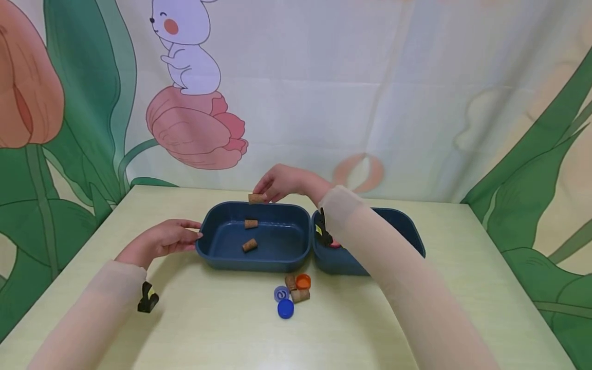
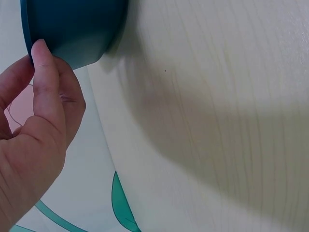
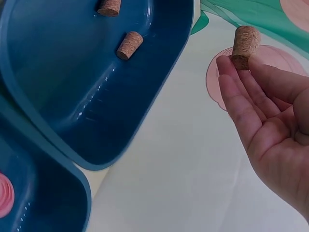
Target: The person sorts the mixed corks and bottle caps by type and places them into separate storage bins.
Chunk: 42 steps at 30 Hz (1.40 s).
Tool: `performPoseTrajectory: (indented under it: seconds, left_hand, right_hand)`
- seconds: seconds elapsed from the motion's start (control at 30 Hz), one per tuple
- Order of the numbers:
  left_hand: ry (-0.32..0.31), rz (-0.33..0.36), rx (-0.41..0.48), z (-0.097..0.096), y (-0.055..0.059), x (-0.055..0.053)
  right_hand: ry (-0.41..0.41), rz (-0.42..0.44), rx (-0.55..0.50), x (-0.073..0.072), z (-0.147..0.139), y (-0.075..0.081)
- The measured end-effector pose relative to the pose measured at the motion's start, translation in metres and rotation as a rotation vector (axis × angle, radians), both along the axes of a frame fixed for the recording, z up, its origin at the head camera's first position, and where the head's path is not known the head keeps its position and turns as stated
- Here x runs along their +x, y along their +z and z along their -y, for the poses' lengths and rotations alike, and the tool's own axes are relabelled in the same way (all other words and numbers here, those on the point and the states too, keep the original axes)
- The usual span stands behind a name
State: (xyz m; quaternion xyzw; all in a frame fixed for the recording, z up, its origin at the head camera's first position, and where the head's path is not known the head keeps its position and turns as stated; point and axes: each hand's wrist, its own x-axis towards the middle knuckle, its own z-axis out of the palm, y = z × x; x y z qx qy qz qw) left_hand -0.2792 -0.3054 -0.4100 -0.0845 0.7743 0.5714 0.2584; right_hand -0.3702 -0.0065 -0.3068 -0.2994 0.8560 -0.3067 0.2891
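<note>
My right hand (image 1: 283, 184) pinches a cork (image 1: 256, 198) between thumb and fingertips, above the far rim of the left blue bin (image 1: 277, 264). In the right wrist view the cork (image 3: 245, 47) shows its whole side, held at the fingertips. Two more corks lie inside that bin, a farther cork (image 1: 251, 224) and a nearer cork (image 1: 250, 245). At the bin's left end, my left hand (image 1: 173, 238) holds the rim. The left wrist view has the thumb (image 2: 46, 72) against the outer wall of the bin (image 2: 77, 29).
A second blue bin (image 1: 342, 266) stands right beside the first, partly hidden by my right forearm; a pink cap (image 3: 5, 195) lies in it. In front lie two corks (image 1: 300, 295), an orange cap (image 1: 303, 281), a light blue cap (image 1: 281, 293) and a blue cap (image 1: 285, 309).
</note>
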Motion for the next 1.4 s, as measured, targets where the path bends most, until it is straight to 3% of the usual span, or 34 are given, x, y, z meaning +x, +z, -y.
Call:
performPoseTrajectory:
  seconds: [0.37, 0.8, 1.4]
  left_hand:
    - [-0.013, -0.004, 0.01, 0.0, 0.002, 0.001]
    - [-0.007, 0.003, 0.006, 0.002, 0.001, 0.0]
    - [-0.007, -0.013, 0.012, 0.0, 0.004, 0.004]
  right_hand:
    - [-0.009, 0.006, 0.004, -0.01, 0.016, -0.025]
    - [0.015, -0.103, 0.115, -0.008, 0.036, -0.052]
    - [0.032, -0.143, 0.218, -0.002, 0.041, -0.067]
